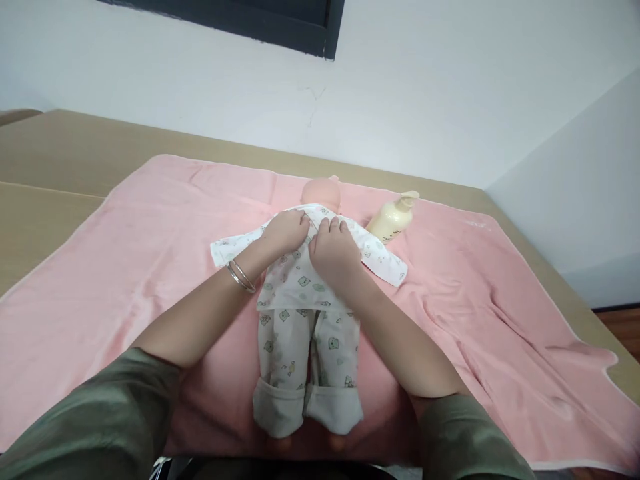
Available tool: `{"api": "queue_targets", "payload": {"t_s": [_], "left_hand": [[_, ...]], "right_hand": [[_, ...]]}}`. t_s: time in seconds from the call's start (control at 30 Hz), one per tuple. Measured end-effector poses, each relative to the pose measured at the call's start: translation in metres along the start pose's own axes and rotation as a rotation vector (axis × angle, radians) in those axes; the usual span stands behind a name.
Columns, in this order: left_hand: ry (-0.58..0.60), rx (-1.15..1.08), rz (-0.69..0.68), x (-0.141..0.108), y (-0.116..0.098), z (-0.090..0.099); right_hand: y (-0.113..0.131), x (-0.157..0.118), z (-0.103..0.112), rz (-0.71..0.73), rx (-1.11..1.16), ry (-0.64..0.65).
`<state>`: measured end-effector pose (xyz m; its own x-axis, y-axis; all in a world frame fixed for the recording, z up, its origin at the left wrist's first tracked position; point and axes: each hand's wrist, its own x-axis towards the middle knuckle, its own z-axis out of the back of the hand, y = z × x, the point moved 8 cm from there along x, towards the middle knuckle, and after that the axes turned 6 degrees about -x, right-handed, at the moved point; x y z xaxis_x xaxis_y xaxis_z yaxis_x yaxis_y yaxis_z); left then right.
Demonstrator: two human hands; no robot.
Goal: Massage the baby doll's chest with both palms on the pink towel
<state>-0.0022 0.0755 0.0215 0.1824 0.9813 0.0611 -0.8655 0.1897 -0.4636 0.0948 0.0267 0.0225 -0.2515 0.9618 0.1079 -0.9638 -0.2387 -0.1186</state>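
A baby doll (320, 192) lies on its back on a pink blanket (200, 200), its head toward the wall. It wears a white printed top (290, 283) with the sleeves spread out, and matching trousers (285, 347) with rolled cuffs. My left hand (287, 230) is closed on the front of the top near the neckline. Beside it, my right hand (335, 253) is also closed, its fingers curled at the same part of the top. The fingertips and the cloth between them are partly hidden.
A cream pump bottle (393, 219) lies tilted on the blanket beyond the doll's right-side sleeve in view. The blanket covers much of a wooden table (60, 150). A white wall (400, 100) stands behind the table, with a dark frame (280, 27) above.
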Motion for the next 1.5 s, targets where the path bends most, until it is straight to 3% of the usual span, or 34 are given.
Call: {"api": "queue_targets", "payload": {"t_s": [0.23, 0.4, 0.47, 0.63, 0.77, 0.83, 1.13, 1.5], "left_hand": [[-0.027, 0.160, -0.040, -0.020, -0.025, -0.001], [-0.027, 0.244, -0.259, -0.027, -0.043, -0.013], [-0.052, 0.228, -0.268, -0.023, -0.040, -0.014], [-0.067, 0.119, -0.128, -0.008, -0.019, -0.010], [-0.099, 0.113, -0.134, -0.004, -0.015, -0.012], [-0.135, 0.137, -0.152, -0.005, -0.016, -0.014], [-0.180, 0.186, -0.162, -0.008, -0.018, -0.020], [-0.181, 0.033, -0.105, -0.002, -0.010, -0.017]], "right_hand": [[-0.043, 0.032, -0.006, -0.101, 0.259, 0.056], [-0.044, 0.036, -0.009, -0.108, 0.236, 0.033], [-0.040, 0.032, -0.007, -0.103, 0.205, 0.027], [-0.028, 0.018, 0.004, -0.069, 0.109, 0.032], [-0.005, 0.002, 0.013, 0.172, -0.025, 0.080], [-0.004, 0.000, 0.012, 0.211, -0.031, 0.110], [-0.032, 0.032, -0.015, -0.067, 0.196, 0.040], [-0.026, 0.022, -0.009, -0.076, 0.204, 0.070]]}}
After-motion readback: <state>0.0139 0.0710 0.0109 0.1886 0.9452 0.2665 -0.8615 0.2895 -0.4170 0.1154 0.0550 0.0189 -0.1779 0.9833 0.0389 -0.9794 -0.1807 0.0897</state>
